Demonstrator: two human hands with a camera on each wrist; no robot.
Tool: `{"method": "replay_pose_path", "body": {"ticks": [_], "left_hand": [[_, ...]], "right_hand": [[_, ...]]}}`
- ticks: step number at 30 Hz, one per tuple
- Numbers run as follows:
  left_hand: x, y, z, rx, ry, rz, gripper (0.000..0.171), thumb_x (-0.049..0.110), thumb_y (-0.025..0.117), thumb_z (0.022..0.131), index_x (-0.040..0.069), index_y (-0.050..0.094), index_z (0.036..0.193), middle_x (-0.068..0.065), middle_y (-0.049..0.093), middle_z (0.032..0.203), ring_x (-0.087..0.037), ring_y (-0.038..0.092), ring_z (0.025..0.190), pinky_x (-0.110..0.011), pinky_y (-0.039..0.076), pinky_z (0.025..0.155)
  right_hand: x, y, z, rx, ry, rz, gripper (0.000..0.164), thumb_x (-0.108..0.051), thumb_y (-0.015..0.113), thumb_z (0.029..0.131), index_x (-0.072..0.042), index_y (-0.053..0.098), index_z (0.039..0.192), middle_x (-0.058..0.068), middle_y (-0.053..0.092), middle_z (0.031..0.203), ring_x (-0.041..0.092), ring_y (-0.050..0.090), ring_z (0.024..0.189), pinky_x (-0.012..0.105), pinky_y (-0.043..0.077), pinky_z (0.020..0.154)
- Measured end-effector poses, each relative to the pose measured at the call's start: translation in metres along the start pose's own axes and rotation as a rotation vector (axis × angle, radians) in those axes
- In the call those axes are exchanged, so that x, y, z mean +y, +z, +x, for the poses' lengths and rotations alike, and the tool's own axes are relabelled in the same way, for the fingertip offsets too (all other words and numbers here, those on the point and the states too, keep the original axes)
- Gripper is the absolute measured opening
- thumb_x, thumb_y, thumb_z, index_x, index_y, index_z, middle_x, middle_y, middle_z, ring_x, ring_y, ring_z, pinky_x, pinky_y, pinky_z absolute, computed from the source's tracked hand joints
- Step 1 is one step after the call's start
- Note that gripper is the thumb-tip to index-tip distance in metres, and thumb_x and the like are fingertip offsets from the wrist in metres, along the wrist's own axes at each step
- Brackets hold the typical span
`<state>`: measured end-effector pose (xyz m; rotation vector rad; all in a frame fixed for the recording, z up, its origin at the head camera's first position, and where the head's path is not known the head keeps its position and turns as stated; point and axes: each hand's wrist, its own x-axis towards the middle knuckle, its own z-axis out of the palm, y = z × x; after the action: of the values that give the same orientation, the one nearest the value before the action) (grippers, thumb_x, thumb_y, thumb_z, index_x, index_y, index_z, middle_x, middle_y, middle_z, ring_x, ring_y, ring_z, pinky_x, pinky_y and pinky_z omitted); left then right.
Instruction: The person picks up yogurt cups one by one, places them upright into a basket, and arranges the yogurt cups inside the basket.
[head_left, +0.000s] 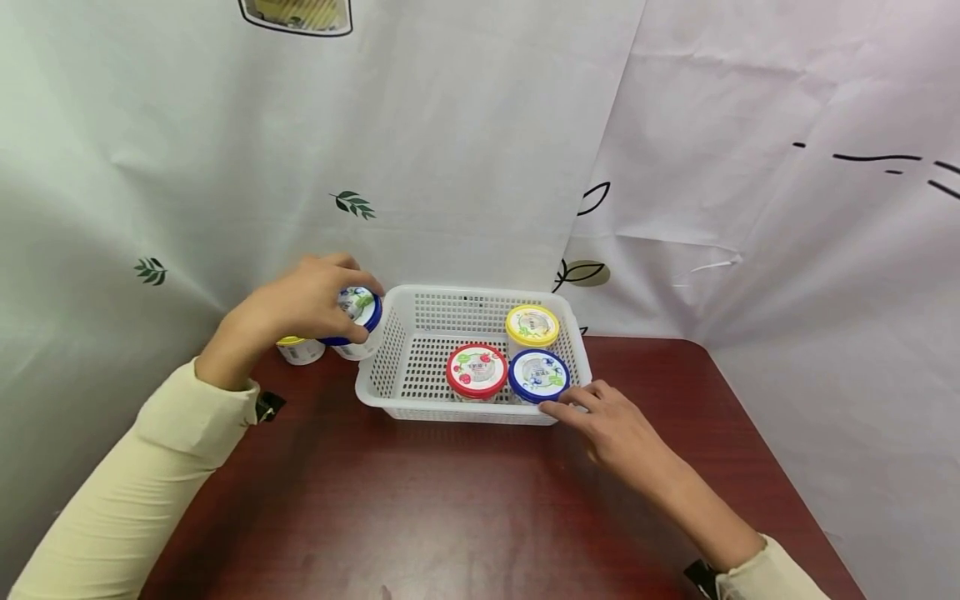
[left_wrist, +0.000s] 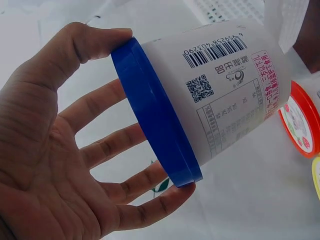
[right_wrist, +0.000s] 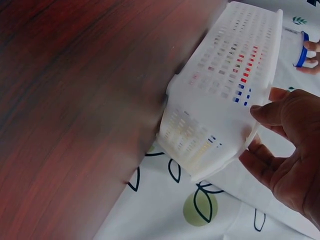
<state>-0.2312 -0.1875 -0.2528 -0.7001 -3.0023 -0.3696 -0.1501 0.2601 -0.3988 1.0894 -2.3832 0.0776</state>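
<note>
My left hand grips a white tub by its blue lid, thumb on one side of the lid's rim and fingers around the other. In the head view this tub is beside the left end of a white plastic basket. My right hand holds the basket's rim at the near right corner, next to a blue-lidded tub inside. Also in the basket are a red-lidded tub and a yellow-lidded tub.
Left of the basket, a yellow-lidded tub stands on the dark red table, partly behind my left hand. A red lid shows near it in the left wrist view. White printed cloth hangs behind the table.
</note>
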Motion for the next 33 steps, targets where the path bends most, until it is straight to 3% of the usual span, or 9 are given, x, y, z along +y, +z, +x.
{"method": "replay_pose_path", "body": {"ticks": [16,23,33], "left_hand": [[0.033,0.020,0.013,-0.001,0.058,-0.048,0.059,0.027,0.095,0.082,0.021,0.080,0.138,-0.018,0.066,0.142,-0.047,0.055,0.126,-0.063,0.050,0.104],[0.035,0.041,0.018,-0.014,0.079,-0.047,0.059,0.028,0.096,0.084,0.021,0.079,0.140,-0.018,0.065,0.142,-0.045,0.055,0.125,-0.061,0.056,0.097],[0.040,0.064,0.025,-0.064,0.084,-0.053,0.062,0.029,0.095,0.086,0.021,0.077,0.145,-0.017,0.064,0.149,-0.044,0.056,0.131,-0.062,0.056,0.105]], "right_hand": [[0.001,0.000,-0.001,0.005,0.003,0.014,0.057,0.006,0.085,0.082,-0.026,0.083,0.130,-0.001,0.078,0.113,0.024,0.068,0.097,0.039,0.061,0.078],[0.001,0.000,-0.001,0.011,-0.003,0.018,0.059,0.007,0.084,0.081,-0.025,0.083,0.129,-0.001,0.078,0.113,0.024,0.068,0.097,0.040,0.061,0.078],[0.000,-0.002,0.000,0.003,0.003,0.014,0.064,0.009,0.084,0.077,-0.026,0.082,0.131,-0.002,0.078,0.113,0.023,0.068,0.097,0.040,0.061,0.078]]}}
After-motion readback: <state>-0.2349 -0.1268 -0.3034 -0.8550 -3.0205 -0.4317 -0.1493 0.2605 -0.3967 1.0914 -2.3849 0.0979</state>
